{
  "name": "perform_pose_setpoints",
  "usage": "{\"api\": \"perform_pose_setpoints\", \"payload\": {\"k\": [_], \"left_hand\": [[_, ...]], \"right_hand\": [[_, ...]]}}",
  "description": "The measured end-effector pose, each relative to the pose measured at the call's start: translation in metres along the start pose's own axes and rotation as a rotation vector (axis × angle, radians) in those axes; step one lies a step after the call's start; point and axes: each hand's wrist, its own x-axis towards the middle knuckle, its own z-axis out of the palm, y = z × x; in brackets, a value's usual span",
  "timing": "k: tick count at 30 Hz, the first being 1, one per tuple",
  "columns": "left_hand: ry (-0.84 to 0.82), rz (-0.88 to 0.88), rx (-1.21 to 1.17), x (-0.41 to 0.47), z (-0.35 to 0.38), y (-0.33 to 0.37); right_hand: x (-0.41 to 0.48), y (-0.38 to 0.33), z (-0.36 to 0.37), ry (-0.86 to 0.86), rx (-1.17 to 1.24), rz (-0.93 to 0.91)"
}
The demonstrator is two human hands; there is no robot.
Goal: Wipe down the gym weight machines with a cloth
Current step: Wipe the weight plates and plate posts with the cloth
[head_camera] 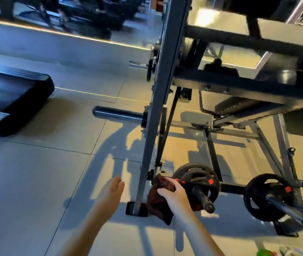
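The left hand (112, 189), seven o'clock, hangs loose-fingered, empty. At six the right hand (174, 195) clenches the dark-red cloth (157, 207) beside the foot of the upright (152, 126). Weight plates (185, 174) at five, crossbars (239, 39) beyond: probably still to wipe, I'd judge.

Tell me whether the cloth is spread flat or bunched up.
Bunched: the right hand grips the cloth in a wad, its loose end hanging below.

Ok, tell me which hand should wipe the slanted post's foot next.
Right: the right hand grips the cloth beside the slanted post near its foot, while the left hand hangs open and holds nothing.
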Motion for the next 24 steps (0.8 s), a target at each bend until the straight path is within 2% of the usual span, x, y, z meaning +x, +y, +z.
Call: {"api": "perform_pose_setpoints", "payload": {"k": [8,17,24], "left_hand": [[0.089,0.207,0.066,0.008,-0.098,0.044],[0.066,0.264,0.210,0.094,-0.134,0.095],[0.085,0.425,0.374,0.153,-0.170,0.118]], "right_hand": [[-0.013,-0.057,0.069,0.023,0.048,-0.064],[0.045,-0.105,0.104,0.005,0.053,-0.101],[0.084,-0.125,0.143,-0.020,-0.028,-0.083]]}}
